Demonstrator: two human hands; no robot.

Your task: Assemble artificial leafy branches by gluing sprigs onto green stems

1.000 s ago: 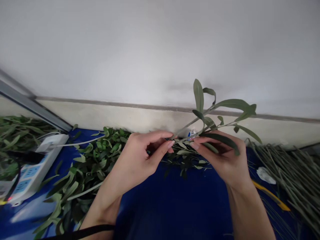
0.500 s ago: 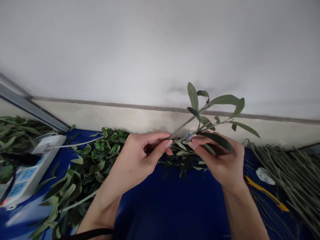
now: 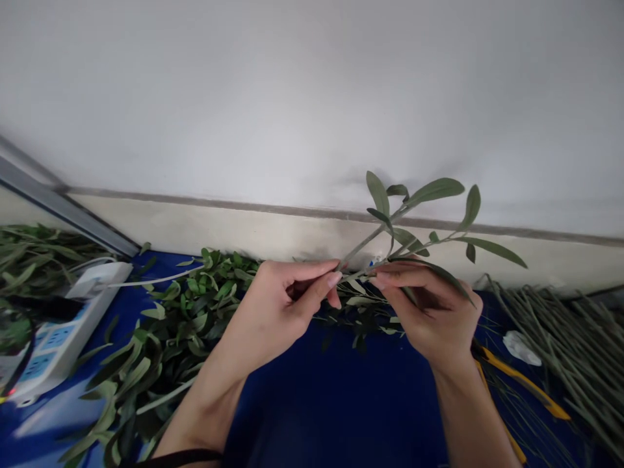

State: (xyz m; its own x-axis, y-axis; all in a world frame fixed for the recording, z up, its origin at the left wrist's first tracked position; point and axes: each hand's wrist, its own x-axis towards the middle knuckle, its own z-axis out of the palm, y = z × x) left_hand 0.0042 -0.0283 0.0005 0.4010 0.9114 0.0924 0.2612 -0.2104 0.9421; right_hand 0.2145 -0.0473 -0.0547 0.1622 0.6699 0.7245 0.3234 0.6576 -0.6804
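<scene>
Between my hands, above the blue table, is a leafy branch [image 3: 363,246] with long narrow green leaves. My left hand [image 3: 287,312] pinches the lower end of its stem between thumb and forefinger. My right hand [image 3: 424,305] is closed on a side twig of the same branch, a short way to the right, with a dark leaf lying across its fingers. The two stems meet near my left fingertips; the exact join is hard to make out. Behind and below my hands lie more leafy sprigs [image 3: 361,302].
A heap of leafy sprigs [image 3: 180,331] covers the left side, beside a white power strip [image 3: 73,338] with cables. At right lie a bundle of bare stems [image 3: 560,338], a crumpled white scrap [image 3: 521,348] and a yellow-handled tool [image 3: 526,380]. A wall [image 3: 312,117] rises behind the blue table [image 3: 336,403].
Both hands keep their grip on the branch. The right-hand twig and its leaves have swung slightly outward to the right. More of the yellow-handled tool shows beside my right wrist.
</scene>
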